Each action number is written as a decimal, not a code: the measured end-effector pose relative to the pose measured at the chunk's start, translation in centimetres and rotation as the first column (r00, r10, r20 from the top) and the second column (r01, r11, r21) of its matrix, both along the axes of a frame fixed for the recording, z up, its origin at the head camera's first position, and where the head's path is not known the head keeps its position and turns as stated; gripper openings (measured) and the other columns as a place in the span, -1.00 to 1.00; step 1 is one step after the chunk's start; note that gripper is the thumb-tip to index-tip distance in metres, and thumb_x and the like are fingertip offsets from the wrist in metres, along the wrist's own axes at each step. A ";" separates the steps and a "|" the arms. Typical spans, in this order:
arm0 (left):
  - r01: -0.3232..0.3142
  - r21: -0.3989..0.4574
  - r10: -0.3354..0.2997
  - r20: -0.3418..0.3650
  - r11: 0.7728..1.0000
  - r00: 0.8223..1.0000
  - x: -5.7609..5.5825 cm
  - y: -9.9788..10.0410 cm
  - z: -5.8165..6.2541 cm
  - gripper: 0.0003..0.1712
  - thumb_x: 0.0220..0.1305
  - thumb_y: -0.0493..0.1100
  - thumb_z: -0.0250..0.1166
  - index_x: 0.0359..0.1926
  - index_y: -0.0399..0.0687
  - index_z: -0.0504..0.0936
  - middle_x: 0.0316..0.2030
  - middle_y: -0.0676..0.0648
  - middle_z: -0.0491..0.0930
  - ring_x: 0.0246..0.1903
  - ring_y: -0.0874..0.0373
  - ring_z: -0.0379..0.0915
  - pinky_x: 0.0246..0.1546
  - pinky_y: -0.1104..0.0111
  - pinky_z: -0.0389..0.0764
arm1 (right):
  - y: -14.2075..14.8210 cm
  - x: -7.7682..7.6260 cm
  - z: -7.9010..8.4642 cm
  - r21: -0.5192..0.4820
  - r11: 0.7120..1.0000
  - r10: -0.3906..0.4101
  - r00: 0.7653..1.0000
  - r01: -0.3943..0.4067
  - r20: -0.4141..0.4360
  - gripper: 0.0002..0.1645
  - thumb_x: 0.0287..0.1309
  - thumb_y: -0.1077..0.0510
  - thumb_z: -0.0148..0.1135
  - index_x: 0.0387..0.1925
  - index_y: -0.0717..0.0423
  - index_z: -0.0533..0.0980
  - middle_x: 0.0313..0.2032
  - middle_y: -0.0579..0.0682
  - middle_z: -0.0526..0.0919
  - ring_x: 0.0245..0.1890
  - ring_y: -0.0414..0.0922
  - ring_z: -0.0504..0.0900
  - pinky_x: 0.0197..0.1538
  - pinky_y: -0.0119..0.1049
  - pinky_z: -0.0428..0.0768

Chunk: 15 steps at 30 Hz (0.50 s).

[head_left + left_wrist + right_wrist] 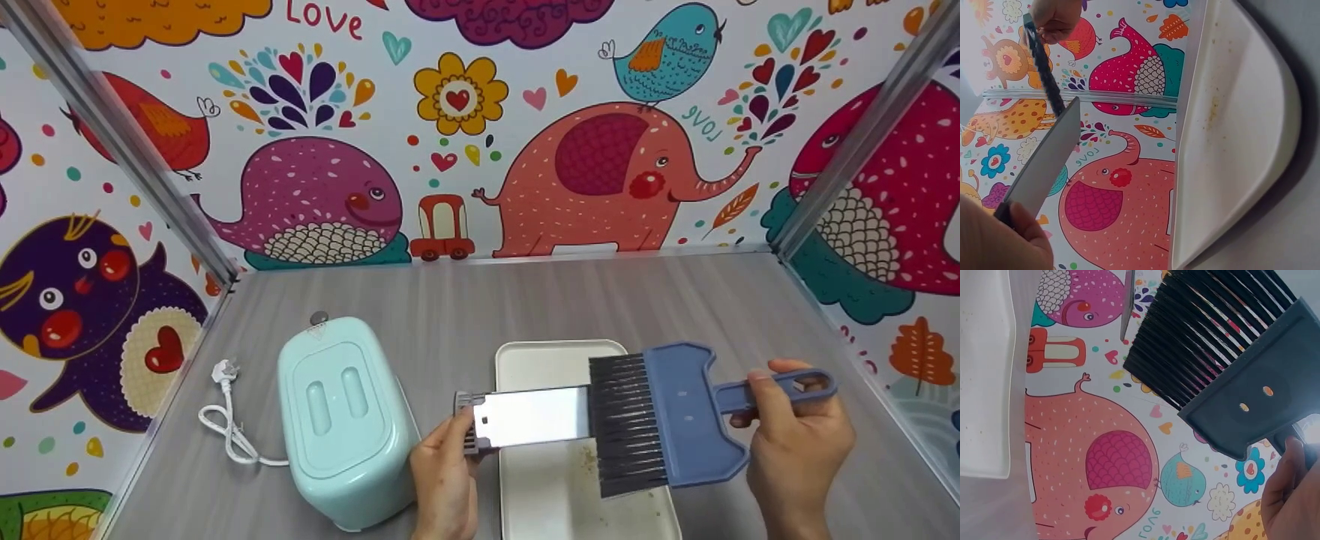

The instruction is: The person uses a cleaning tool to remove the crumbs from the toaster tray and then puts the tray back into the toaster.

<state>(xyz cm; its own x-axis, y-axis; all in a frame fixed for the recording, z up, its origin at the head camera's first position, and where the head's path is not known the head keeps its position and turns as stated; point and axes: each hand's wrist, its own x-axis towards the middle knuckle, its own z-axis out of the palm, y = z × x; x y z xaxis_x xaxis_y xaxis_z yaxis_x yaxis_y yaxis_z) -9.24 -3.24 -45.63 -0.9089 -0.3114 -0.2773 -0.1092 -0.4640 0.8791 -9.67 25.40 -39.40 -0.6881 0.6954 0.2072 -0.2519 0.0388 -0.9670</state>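
My left hand [446,480] pinches the grey slotted end of a flat, shiny metal crumb tray [529,420], thumb on top. In the left wrist view the crumb tray [1044,163] is tilted, seen nearly edge-on. My right hand [802,442] grips the handle of a blue brush [686,416] with a wide row of black bristles. The bristle tips overlap the crumb tray's far end in the head view. Both are held above a cream rectangular tray [547,367], where brown crumbs [1214,109] lie scattered.
A mint-green toaster [345,465] with a lid over its top stands left of the cream tray. Its white cord and plug [225,371] lie looped on the grey table [450,307] beyond it. Cartoon-printed panels [457,165] in metal frames enclose the back and sides.
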 end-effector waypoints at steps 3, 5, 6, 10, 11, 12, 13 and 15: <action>0.000 0.011 0.000 0.000 1.000 1.000 -0.1 0.0 -0.1 -0.67 0.57 -0.24 0.19 -0.11 -0.47 0.75 -0.21 -0.17 0.77 -0.24 0.10 0.66 -0.21 0.27 0.69 | -0.5 0.1 -0.3 -0.036 0.997 0.061 0.998 -0.061 0.005 -0.89 0.43 0.29 0.32 -0.06 0.14 0.58 -0.49 0.04 0.68 -0.69 -0.16 0.59 -0.50 -0.48 0.62; 0.001 0.016 -0.001 -0.002 1.000 1.000 -0.1 0.1 -0.2 -0.68 0.57 -0.24 0.20 -0.12 -0.47 0.76 -0.25 -0.15 0.76 -0.29 0.11 0.64 -0.24 0.27 0.69 | -0.7 0.1 -0.4 -0.049 0.994 0.099 0.995 -0.098 0.011 -0.86 0.42 0.31 0.32 -0.05 0.17 0.57 -0.50 0.06 0.71 -0.69 -0.14 0.64 -0.51 -0.45 0.63; 0.001 0.020 -0.001 -0.004 1.000 1.000 -0.1 0.1 -0.2 -0.68 0.56 -0.24 0.20 -0.12 -0.46 0.76 -0.26 -0.14 0.75 -0.30 0.11 0.63 -0.26 0.27 0.68 | -0.9 0.1 -0.5 -0.052 0.993 0.111 0.994 -0.110 0.019 -0.85 0.41 0.33 0.33 -0.05 0.19 0.57 -0.51 0.06 0.72 -0.69 -0.14 0.65 -0.52 -0.44 0.63; 0.008 0.037 -0.008 -0.003 0.999 1.000 -0.1 0.1 -0.2 -0.70 0.56 -0.24 0.20 -0.12 -0.44 0.75 -0.29 -0.11 0.72 -0.32 0.12 0.61 -0.28 0.29 0.68 | -1.6 0.2 -0.9 -0.049 0.991 0.131 0.989 -0.128 0.061 -0.83 0.39 0.35 0.35 -0.05 0.22 0.56 -0.51 0.07 0.75 -0.68 -0.11 0.69 -0.54 -0.43 0.62; 0.010 0.040 -0.010 -0.002 0.999 1.000 -0.1 0.1 -0.2 -0.71 0.56 -0.25 0.20 -0.13 -0.43 0.74 -0.29 -0.10 0.71 -0.32 0.12 0.61 -0.28 0.29 0.68 | -1.8 0.3 -0.9 -0.048 0.990 0.132 0.989 -0.129 0.071 -0.83 0.38 0.35 0.35 -0.05 0.21 0.56 -0.51 0.07 0.76 -0.68 -0.11 0.69 -0.54 -0.42 0.62; 0.013 0.045 -0.013 -0.001 0.999 1.000 -0.1 0.1 -0.2 -0.72 0.55 -0.25 0.20 -0.15 -0.43 0.74 -0.29 -0.10 0.70 -0.32 0.13 0.60 -0.29 0.30 0.68 | -2.1 0.3 -1.0 -0.051 0.990 0.135 0.988 -0.131 0.080 -0.83 0.39 0.34 0.35 -0.06 0.20 0.56 -0.51 0.07 0.76 -0.68 -0.11 0.70 -0.54 -0.42 0.63; 0.015 0.049 -0.015 0.001 0.999 1.000 -0.1 0.1 -0.2 -0.72 0.55 -0.25 0.20 -0.15 -0.43 0.73 -0.30 -0.09 0.69 -0.33 0.13 0.59 -0.29 0.30 0.68 | -2.3 0.4 -1.0 -0.055 0.990 0.138 0.986 -0.133 0.089 -0.84 0.39 0.34 0.35 -0.06 0.20 0.56 -0.52 0.07 0.76 -0.68 -0.11 0.70 -0.54 -0.42 0.63; 0.019 0.051 -0.019 0.008 0.999 1.000 -0.1 0.1 -0.2 -0.73 0.55 -0.26 0.19 -0.11 -0.44 0.71 -0.28 -0.10 0.68 -0.32 0.12 0.59 -0.29 0.30 0.68 | -2.9 0.5 -1.1 -0.073 0.987 0.150 0.983 -0.143 0.101 -0.85 0.39 0.33 0.35 -0.07 0.19 0.56 -0.53 0.08 0.76 -0.67 -0.10 0.70 -0.53 -0.42 0.62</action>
